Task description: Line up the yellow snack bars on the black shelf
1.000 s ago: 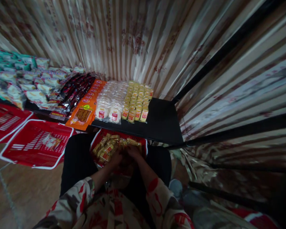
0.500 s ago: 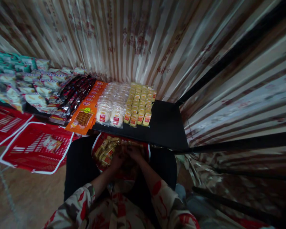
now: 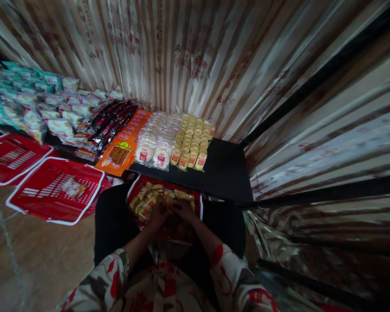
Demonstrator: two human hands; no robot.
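A red basket with a white rim rests between my knees, under the front edge of the black shelf. Inside lie several yellow-wrapped snack packets, heaped mostly at the left. My left hand and my right hand meet over the basket's middle, fingers bent inward. Both close on a small yellow snack packet between their fingertips. Dim light and the fingers hide much of it.
On the black shelf stand rows of yellow packets, white round packets, an orange bag, dark packets and pale bags. Red baskets sit at left. Black poles and a patterned curtain border the shelf.
The view has shifted a little, so the shelf goods and baskets appear farther right. My hands stay together over the basket, with the packet between them showing slightly more.
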